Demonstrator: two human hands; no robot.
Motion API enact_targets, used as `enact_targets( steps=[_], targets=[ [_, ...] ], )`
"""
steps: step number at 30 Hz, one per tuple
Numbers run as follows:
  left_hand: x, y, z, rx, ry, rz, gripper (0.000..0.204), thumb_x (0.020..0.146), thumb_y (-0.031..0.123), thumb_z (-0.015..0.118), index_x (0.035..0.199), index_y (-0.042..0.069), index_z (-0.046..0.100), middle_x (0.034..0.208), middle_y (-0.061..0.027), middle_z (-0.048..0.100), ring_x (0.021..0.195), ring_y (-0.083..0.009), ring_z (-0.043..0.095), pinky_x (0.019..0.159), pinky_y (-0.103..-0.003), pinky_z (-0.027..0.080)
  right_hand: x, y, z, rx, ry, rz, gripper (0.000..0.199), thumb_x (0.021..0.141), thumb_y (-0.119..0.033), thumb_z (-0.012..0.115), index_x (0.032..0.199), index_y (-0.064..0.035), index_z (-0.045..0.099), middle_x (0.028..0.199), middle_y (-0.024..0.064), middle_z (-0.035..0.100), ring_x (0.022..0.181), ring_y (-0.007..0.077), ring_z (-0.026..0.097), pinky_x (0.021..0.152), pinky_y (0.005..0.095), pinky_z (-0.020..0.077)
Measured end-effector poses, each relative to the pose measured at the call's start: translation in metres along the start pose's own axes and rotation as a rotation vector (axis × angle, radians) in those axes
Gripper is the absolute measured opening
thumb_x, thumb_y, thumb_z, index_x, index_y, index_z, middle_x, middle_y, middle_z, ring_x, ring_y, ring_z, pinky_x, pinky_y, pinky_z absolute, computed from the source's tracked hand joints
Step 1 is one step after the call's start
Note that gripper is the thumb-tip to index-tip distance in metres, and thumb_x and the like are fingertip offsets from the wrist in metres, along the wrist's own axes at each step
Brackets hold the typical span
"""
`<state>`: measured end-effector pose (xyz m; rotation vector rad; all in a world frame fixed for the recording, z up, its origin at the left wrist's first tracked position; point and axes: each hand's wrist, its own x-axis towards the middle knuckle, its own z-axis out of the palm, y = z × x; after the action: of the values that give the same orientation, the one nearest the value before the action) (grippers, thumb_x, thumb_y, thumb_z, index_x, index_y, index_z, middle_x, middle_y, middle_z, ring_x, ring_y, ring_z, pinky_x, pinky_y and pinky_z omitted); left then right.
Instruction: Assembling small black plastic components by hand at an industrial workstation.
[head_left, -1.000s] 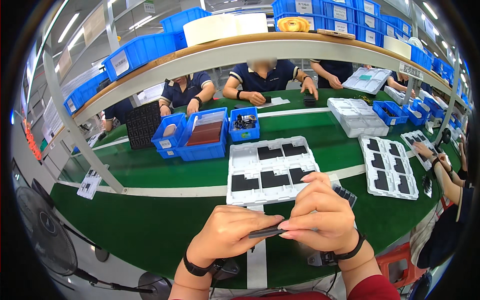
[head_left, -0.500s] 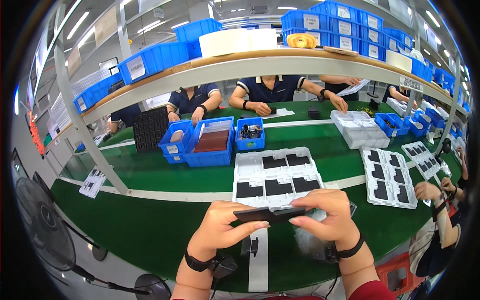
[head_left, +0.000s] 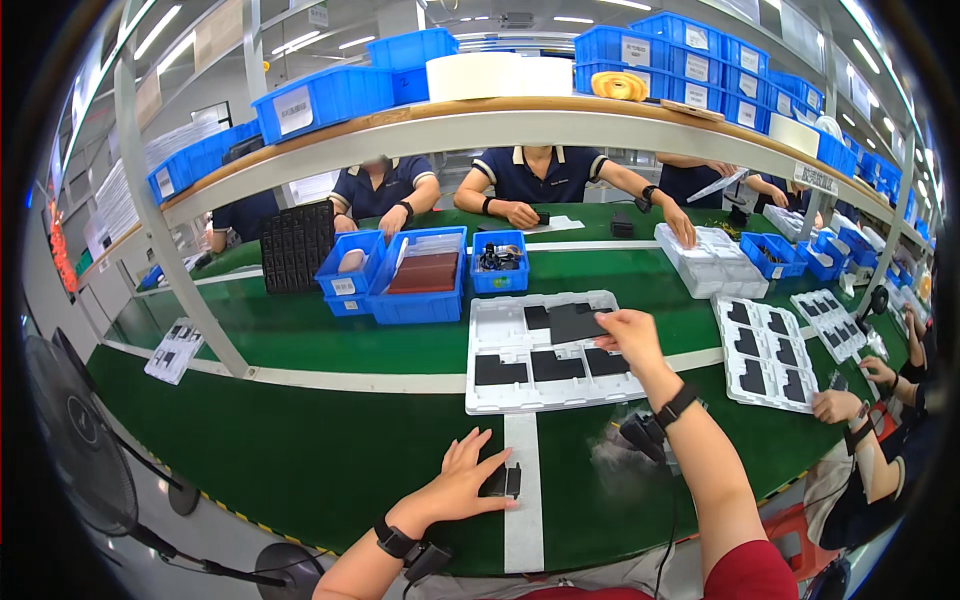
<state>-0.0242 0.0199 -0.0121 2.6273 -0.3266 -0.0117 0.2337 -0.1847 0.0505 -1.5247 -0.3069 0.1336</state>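
Observation:
A thin flat black panel is pinched at its right end by my right hand, its thumb and fingers closed. The panel is over the right part of a white moulded tray, and I cannot tell whether it touches it. Other black panels lie in the tray's compartments; the held one partly hides what is beneath. Nearer me, my left hand has its fingers spread above the green table. Between its thumb and forefinger lies a small black part, at the edge of the white strip; contact is unclear.
A crumpled clear plastic bag lies beneath my right forearm. Blue bins and a stack of white trays stand beyond the tray. A filled tray sits at the right, near a co-worker's hand. A shelf spans overhead.
My right hand has carried the black panel forward from in front of me to over the tray. My left hand has let go of it and moved down beside the small black part, fingers spread.

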Motion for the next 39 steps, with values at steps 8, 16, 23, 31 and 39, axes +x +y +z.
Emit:
enact_targets(
  steps=[8,16,23,31,39],
  targets=[
    [-0.005,-0.004,0.015,0.114,0.1,-0.022,0.068,0.081,0.056,0.052,0.136,0.018,0.036,0.14,-0.031,0.017,0.132,-0.0447,0.01,0.106,-0.053,0.009,0.06,0.035,0.078,-0.071,-0.161,0.094,0.023,0.079,-0.014,0.068,0.081,0.0072,0.059,0.068,0.0109,0.062,0.056,0.0182,0.065,0.045,0.0239,0.0502],
    [-0.004,-0.003,0.022,0.098,0.136,-0.091,0.066,0.085,0.056,0.045,0.135,0.014,0.036,0.14,-0.0301,0.019,0.133,-0.0434,0.011,0.107,-0.052,0.008,0.1,0.073,0.117,-0.098,-0.15,0.119,0.024,0.082,-0.013,0.062,0.083,0.0106,0.059,0.069,0.0169,0.063,0.052,0.0208,0.063,0.043,0.0273,0.0513],
    [-0.002,-0.005,0.02,0.05,0.135,-0.103,0.069,0.085,0.055,0.046,0.136,0.01,0.033,0.14,-0.03,0.018,0.134,-0.0426,0.009,0.107,-0.053,0.007,0.114,0.064,0.121,-0.74,-0.2,-0.046,0.029,0.075,-0.022,0.064,0.061,0.0037,0.062,0.054,0.0086,0.062,0.045,0.0146,0.058,0.046,0.0285,0.0462],
    [-0.002,-0.006,0.013,0.093,0.1,-0.078,0.065,0.081,0.057,0.051,0.136,0.026,0.036,0.14,-0.0313,0.016,0.133,-0.0442,0.008,0.106,-0.054,0.007,0.1,0.069,0.123,-1.329,-0.11,-0.436,0.043,0.069,-0.04,0.068,0.067,0.0023,0.065,0.071,0.0221,0.062,0.069,0.0362,0.062,0.066,0.0439,0.0485],
    [-0.003,-0.011,0.015,0.085,0.128,-0.031,0.064,0.081,0.058,0.05,0.136,0.027,0.037,0.139,-0.0309,0.019,0.133,-0.0436,0.009,0.106,-0.054,0.007,0.072,0.063,0.138,-1.256,-0.479,-0.723,0.029,0.082,-0.025,0.056,0.091,0.0016,0.063,0.094,0.0244,0.062,0.092,0.0342,0.059,0.081,0.0432,0.0471]
  ],
)
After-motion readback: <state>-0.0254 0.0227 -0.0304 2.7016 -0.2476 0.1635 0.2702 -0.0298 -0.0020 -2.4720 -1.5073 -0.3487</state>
